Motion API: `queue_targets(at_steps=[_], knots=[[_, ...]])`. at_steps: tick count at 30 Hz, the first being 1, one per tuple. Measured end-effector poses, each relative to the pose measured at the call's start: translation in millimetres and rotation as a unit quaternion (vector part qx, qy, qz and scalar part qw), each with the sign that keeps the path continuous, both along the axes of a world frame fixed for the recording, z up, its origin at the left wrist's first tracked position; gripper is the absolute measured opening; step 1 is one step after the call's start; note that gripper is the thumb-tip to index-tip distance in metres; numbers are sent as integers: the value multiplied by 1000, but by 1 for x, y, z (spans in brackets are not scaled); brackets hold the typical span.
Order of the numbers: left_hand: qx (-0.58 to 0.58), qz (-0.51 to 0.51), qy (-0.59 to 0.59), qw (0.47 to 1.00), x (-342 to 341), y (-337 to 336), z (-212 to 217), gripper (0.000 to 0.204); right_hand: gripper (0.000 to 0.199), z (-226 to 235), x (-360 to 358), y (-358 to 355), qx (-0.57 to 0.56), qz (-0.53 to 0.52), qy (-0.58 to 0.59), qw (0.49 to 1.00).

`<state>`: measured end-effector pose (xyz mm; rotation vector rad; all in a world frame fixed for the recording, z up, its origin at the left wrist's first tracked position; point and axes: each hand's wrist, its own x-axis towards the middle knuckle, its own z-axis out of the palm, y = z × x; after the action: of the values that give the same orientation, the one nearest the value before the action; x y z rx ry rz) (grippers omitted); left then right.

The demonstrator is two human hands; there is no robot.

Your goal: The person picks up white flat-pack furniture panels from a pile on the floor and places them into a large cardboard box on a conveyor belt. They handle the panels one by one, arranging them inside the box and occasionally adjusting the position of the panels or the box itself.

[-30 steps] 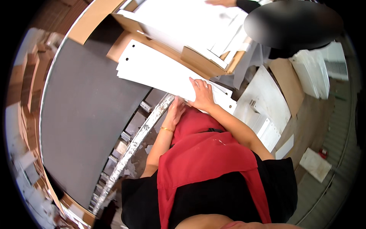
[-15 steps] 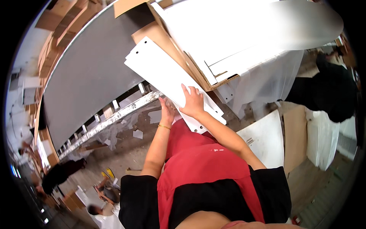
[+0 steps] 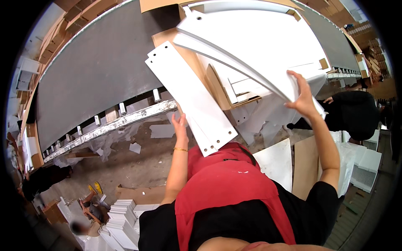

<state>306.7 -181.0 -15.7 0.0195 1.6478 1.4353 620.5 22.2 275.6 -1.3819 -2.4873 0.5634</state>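
My right hand grips the near right end of a long white board, thumb on one side and fingers on the other. The board is tilted over an open cardboard box, and at its far end there is a dark hole. Whether it is one board or two together, I cannot tell. Two overlapping white boards with round holes at their ends lie slanted left of the box, near ends by my red apron. My left hand is beside their left edge, fingers apart; whether it touches them is unclear.
A grey conveyor belt with a worn metal rail runs along the left. White panels fill the box. Clear plastic sheeting hangs below it. A person in black bends at the right; stacked white pieces stand lower left.
My right hand has left the two overlapping boards, moved right and taken hold of a white board, now raised over the box. The left hand stays near the boards' left edge.
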Motion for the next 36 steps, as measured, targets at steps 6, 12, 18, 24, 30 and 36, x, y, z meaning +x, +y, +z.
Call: queue_targets(at_steps=[6, 12, 18, 24, 30, 36], knots=[[-2, 15, 159, 987, 7, 8, 2, 67, 88, -13, 41, 118, 47, 4, -87, 995], [-100, 29, 587, 803, 55, 39, 73, 54, 82, -62, 53, 254, -16, 116, -58, 991], [-90, -95, 659, 741, 103, 118, 161, 27, 74, -113, 78, 316, -43, 362, -79, 928], [-105, -225, 630, 736, 116, 152, 188, 33, 61, -142, 94, 300, -152, 411, -101, 893], [-183, -416, 593, 665, 132, 193, 180, 45, 56, -155, 103, 288, -117, 457, -58, 880], [-170, -370, 628, 664, 150, 195, 205, 46, 51, -152, 111, 283, -98, 439, -43, 892]])
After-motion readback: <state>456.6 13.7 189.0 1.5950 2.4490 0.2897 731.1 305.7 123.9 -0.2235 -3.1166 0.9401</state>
